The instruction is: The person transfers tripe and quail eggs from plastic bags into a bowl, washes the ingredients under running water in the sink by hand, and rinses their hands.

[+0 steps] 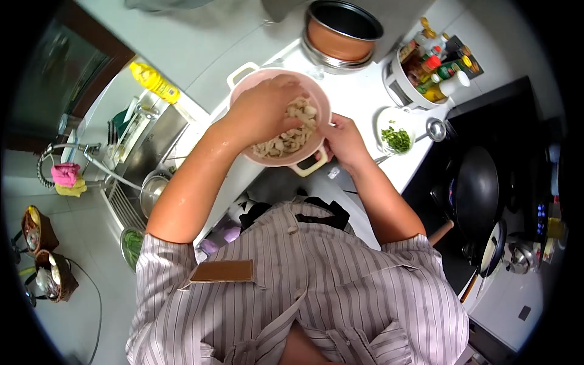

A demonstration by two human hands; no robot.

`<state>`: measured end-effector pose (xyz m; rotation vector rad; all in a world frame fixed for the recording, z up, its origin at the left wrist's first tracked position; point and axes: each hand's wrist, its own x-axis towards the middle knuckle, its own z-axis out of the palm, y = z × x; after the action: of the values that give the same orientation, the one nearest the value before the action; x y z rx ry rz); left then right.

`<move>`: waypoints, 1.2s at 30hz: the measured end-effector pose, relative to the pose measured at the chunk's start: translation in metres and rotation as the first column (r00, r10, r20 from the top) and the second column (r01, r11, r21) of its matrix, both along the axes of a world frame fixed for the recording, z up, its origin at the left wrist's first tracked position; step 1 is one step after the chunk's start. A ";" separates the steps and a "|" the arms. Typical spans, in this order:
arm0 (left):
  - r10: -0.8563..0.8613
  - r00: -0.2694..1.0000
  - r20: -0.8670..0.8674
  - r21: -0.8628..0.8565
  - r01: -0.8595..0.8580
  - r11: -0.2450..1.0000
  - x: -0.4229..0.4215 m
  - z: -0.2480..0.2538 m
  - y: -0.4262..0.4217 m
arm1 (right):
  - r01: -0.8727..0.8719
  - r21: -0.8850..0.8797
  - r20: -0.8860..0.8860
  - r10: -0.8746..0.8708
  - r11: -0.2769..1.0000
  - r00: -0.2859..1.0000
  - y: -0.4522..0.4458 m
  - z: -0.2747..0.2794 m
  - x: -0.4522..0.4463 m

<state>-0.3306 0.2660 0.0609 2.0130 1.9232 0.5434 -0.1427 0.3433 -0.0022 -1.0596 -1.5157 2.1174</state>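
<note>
A pink pot (325,109) with cream handles is tipped toward me at the counter's edge. Inside it are many small pale pieces, apparently cut meat (283,145). My left hand (264,109) reaches in over the rim, its fingers and thumb curved around some of the pieces; the fingertips are partly hidden. On the pot's right side, my right hand (344,143) grips the rim near the lower handle. To the right of that hand, a white bowl (384,121) holds chopped greens (396,139).
Beyond the pot stand an orange pan (340,39) and a white rack of seasoning bottles (395,85). A ladle (435,129) lies beside the bowl. At right, a black wok (477,188) sits on the stove. The sink (159,131) and a yellow bottle (155,82) are left.
</note>
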 end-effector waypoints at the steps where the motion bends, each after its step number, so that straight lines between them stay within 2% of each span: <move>1: -0.029 1.000 -0.001 0.058 0.029 0.998 0.011 0.002 0.013 | 0.045 0.002 -0.004 -0.045 0.999 0.999 0.008 0.005 0.016; 2: -0.058 0.998 -0.004 0.117 0.058 0.991 0.023 0.004 0.026 | 0.089 0.005 -0.008 -0.089 0.996 0.996 0.016 0.007 0.031; 3: -0.071 0.997 -0.021 0.106 0.073 0.992 0.036 0.000 0.037 | 0.121 0.052 -0.006 -0.121 0.991 0.993 0.024 0.005 0.045; 6: -0.226 0.954 -0.195 -0.165 0.195 0.967 0.066 -0.022 0.073 | 0.247 0.043 -0.006 -0.247 0.968 0.969 0.045 -0.001 0.078; 8: -0.192 0.969 -0.154 0.058 0.203 0.978 0.074 -0.047 0.093 | 0.342 0.039 -0.011 -0.342 0.939 0.940 0.057 -0.017 0.090; 10: -0.156 0.980 -0.123 0.305 0.187 0.934 0.084 -0.057 0.103 | 0.427 0.032 -0.016 -0.427 0.904 0.904 0.065 -0.035 0.099; 14: 0.044 0.993 0.110 0.260 -0.072 0.963 0.074 -0.072 0.115 | 0.508 0.020 0.054 -0.509 0.861 0.859 0.092 -0.089 0.099; 15: 0.075 0.992 0.105 0.309 -0.105 0.945 0.068 -0.073 0.110 | 0.508 0.039 0.073 -0.509 0.861 0.858 0.097 -0.102 0.096; 18: 0.244 0.937 0.250 0.253 -0.306 0.918 0.039 -0.091 0.093 | 0.521 0.003 0.143 -0.516 0.853 0.844 0.108 -0.130 0.084; 21: 0.375 0.897 0.234 0.201 -0.422 0.884 0.012 -0.095 0.069 | 0.510 -0.021 0.129 -0.504 0.860 0.854 0.108 -0.150 0.077; 27: 0.452 0.859 0.241 0.021 -0.471 0.882 -0.010 -0.081 0.037 | 0.458 -0.010 0.083 -0.455 0.889 0.886 0.112 -0.158 0.067; 30: 0.476 0.877 0.072 0.002 -0.477 0.879 -0.016 -0.088 0.025 | 0.437 -0.024 0.126 -0.431 0.899 0.893 0.107 -0.164 0.079; 36: 0.500 0.861 -0.091 -0.030 -0.504 0.863 -0.022 -0.108 0.015 | 0.357 -0.024 0.195 -0.346 0.934 0.918 0.114 -0.175 0.089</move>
<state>-0.3522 0.2810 -0.0476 1.5043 2.4994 0.5252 -0.0534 0.4576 -0.1772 -1.4679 -1.2280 1.8632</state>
